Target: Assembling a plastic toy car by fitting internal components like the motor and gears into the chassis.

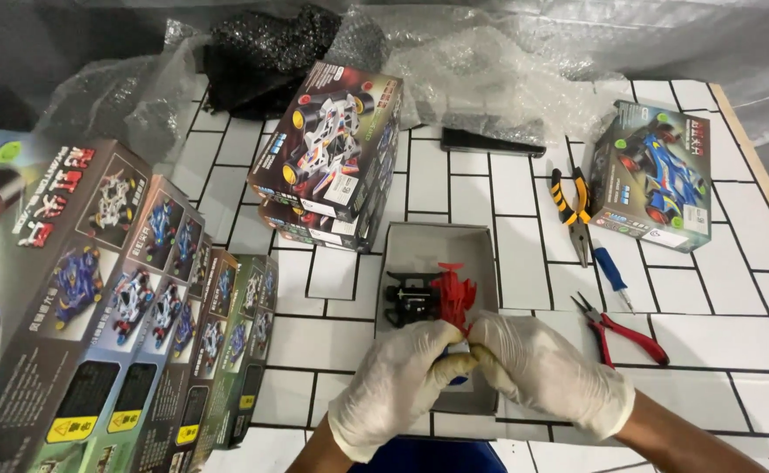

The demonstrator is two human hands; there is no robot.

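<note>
On the white-tiled worktop [752, 342], an open grey box tray [437, 241] holds a red toy car part [454, 293] beside a black chassis piece [406, 298]. Over its near end, the gloved left hand [397, 385] and right hand [551, 372] meet, fingers pinched on a small item, mostly hidden. Red pliers [621, 328], a blue screwdriver [612, 271] and yellow-handled pliers [570, 206] lie right; stacked toy car boxes [332, 158] stand behind.

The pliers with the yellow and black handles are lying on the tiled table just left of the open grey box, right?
Not quite. The head view shows the yellow and black pliers lying on the tiled table to the right of the open grey box, not left, between it and the blue car box.
</note>
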